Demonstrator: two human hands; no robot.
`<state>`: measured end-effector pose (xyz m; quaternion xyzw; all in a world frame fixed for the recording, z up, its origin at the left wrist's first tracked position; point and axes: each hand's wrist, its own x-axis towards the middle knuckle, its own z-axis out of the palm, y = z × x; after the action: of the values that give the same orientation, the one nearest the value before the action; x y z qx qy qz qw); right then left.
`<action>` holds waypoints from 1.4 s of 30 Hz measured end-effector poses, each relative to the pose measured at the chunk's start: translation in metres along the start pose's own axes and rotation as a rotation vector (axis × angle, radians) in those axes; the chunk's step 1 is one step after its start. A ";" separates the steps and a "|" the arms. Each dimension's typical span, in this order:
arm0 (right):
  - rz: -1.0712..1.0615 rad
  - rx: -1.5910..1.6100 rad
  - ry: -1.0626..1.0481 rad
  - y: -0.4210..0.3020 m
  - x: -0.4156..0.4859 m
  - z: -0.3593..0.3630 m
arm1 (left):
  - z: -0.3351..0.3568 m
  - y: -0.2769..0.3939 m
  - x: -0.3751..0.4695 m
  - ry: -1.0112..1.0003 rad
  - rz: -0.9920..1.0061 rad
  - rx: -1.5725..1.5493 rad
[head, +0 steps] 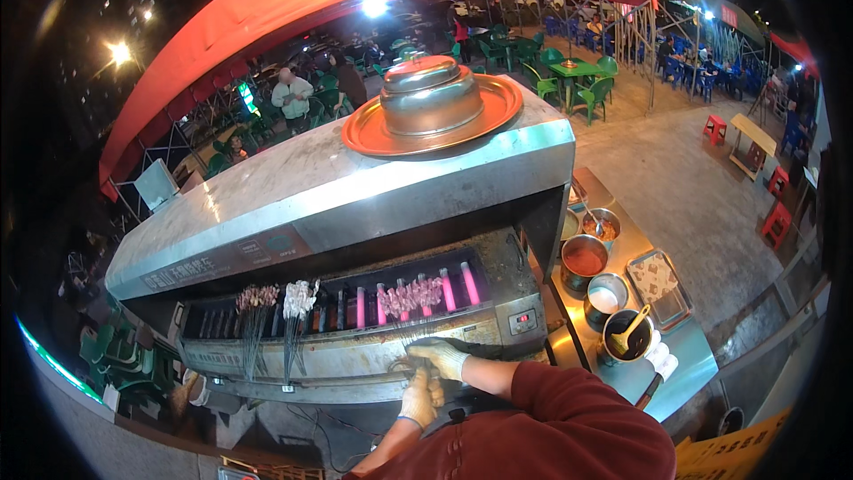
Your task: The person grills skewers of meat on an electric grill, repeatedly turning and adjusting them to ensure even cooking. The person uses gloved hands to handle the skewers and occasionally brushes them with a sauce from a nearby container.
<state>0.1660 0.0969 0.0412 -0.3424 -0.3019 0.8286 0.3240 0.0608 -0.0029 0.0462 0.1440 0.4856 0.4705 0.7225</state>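
My right hand [443,359], in a pale work glove, is shut on the thin metal ends of a bunch of meat skewers [412,298]. Just below it my left hand [421,395], also gloved, has its fingers curled around the lower ends of the same bunch; motion blur hides the details. The pinkish meat lies over glowing pink heating tubes [469,283] of a hooded metal grill [460,341]. Farther left, browner meat skewers [257,298] and a bunch with pale food [300,299] rest across darker tubes, their sticks hanging over the front edge.
A steel side table [690,368] at right bears a pot of red sauce [584,257], a pot of white stuff [606,293], a dark pot with a yellow brush [630,332] and a glass tray [660,287]. On the hood [266,190] stands a round tray with stacked metal bowls [432,100].
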 end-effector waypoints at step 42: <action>-0.058 -0.260 0.203 0.002 -0.005 -0.035 | 0.002 -0.010 0.008 0.128 0.099 0.055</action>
<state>0.1950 0.1017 0.0207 -0.4545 -0.3821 0.7340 0.3296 0.0687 -0.0009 0.0361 0.1572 0.5358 0.5006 0.6615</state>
